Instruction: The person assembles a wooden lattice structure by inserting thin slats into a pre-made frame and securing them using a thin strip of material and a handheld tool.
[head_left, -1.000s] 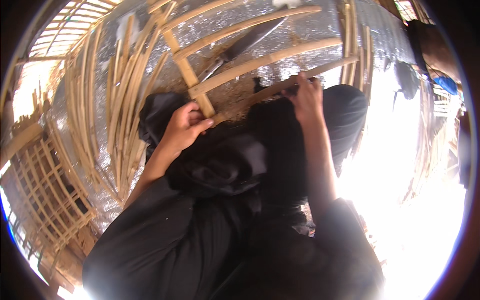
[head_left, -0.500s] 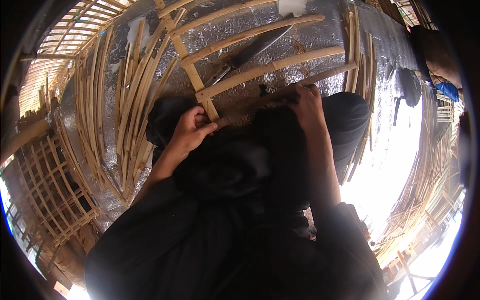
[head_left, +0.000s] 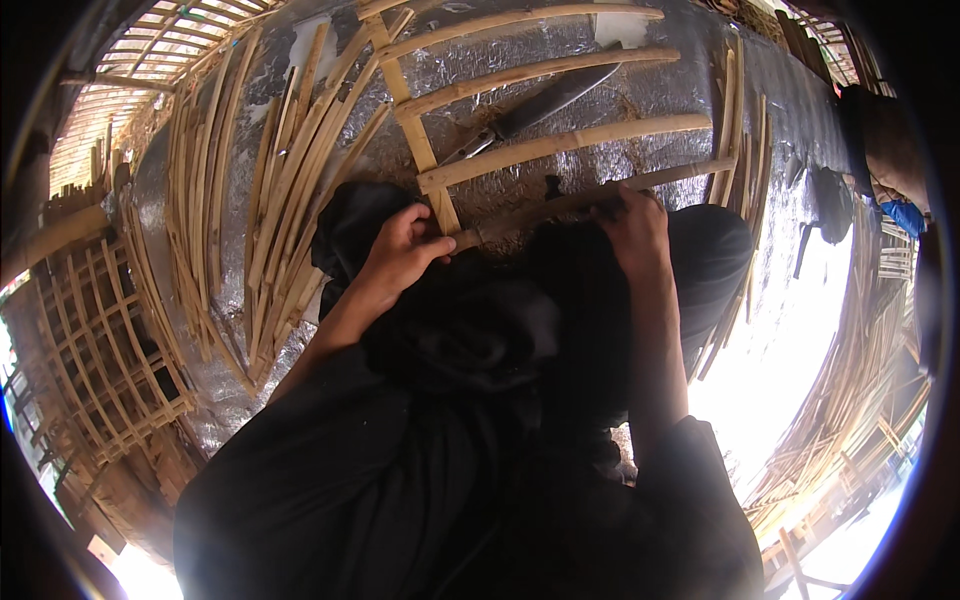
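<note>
A bamboo frame lies before me: a flat rail point(head_left: 417, 135) with several crosspieces, such as the bamboo crosspiece point(head_left: 570, 143), running to the right. My left hand point(head_left: 400, 258) is closed at the rail's near end, thumb and fingers pinching the corner where the nearest bamboo slat point(head_left: 690, 173) meets it. Farther along that slat, my right hand point(head_left: 642, 232) is wrapped round it from the near side; some fingertips are hidden. A large knife point(head_left: 555, 103) with a dark blade lies on the ground beneath the crosspieces.
Loose bamboo strips point(head_left: 285, 200) lie in a bundle at the left, and more bamboo strips point(head_left: 735, 120) at the right. A woven bamboo lattice point(head_left: 95, 340) stands far left. Silvery sheeting point(head_left: 675, 90) covers the ground. Another person's arm point(head_left: 895, 150) shows at the right edge.
The whole view has shifted, so things sit lower and farther right. Both hands keep their hold; the nearest slat's right end has come slightly away from the crosspiece beyond it.
</note>
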